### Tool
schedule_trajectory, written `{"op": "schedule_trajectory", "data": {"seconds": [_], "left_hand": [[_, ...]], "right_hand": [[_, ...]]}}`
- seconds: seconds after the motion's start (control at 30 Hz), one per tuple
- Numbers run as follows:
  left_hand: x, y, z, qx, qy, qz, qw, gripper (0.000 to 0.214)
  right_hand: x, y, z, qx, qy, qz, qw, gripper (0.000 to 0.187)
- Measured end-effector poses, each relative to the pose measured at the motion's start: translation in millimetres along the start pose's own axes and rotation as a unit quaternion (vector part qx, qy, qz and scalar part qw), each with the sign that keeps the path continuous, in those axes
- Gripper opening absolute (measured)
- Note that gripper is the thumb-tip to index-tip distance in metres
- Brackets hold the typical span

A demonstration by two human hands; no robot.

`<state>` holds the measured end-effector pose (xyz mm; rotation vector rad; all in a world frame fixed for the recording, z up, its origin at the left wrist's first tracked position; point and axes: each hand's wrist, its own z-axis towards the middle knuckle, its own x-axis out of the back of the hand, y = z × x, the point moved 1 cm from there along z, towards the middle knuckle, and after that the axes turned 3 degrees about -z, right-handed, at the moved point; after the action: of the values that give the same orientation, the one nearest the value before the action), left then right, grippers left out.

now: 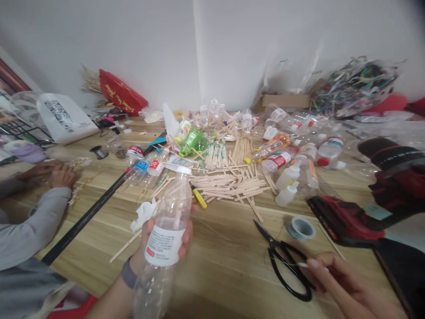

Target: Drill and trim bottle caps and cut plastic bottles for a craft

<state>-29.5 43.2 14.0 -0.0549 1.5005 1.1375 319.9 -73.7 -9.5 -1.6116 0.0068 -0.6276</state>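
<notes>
My left hand (156, 248) is wrapped around an empty clear plastic bottle (166, 221) with a white cap and a white label, held tilted over the wooden table (226, 261). My right hand (345, 283) is at the lower right, its fingers pinched on a thin wire or thread (288, 264) that runs left across the handles of black scissors (285, 261) lying on the table. The hand rests right beside those handles.
A pile of wooden craft sticks (232, 177) and several empty bottles (282, 155) cover the table's middle and back. A wire spool (300, 228), a red power drill (372, 195), a long black rod (96, 204), white glue bottles (287, 186). Another person's sleeve and hands (43, 186) at left.
</notes>
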Motion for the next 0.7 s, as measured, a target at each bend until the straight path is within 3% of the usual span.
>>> {"op": "schedule_trajectory", "data": {"seconds": [0.13,0.3,0.47,0.63,0.7], "left_hand": [[-7.2,0,15,-0.001,0.044,0.020,0.999,0.074],[-22.7,-9,38,-0.026,0.138,0.078,0.987,0.058],[-42.0,-26,50,-0.044,0.148,0.085,0.984,0.052],[-53.9,-39,51,-0.045,0.129,0.071,0.988,0.054],[-53.7,-45,51,-0.041,0.114,0.062,0.991,0.054]], "right_hand": [[-29,-32,-4,0.068,-0.011,-0.065,0.995,0.042],[-68,-54,-24,0.158,-0.046,-0.096,0.982,0.020],[-84,-60,-29,0.168,-0.112,-0.085,0.976,0.023],[-88,-60,-13,0.195,-0.085,-0.035,0.976,0.033],[-94,-62,-3,0.175,-0.111,0.012,0.978,0.038]]}}
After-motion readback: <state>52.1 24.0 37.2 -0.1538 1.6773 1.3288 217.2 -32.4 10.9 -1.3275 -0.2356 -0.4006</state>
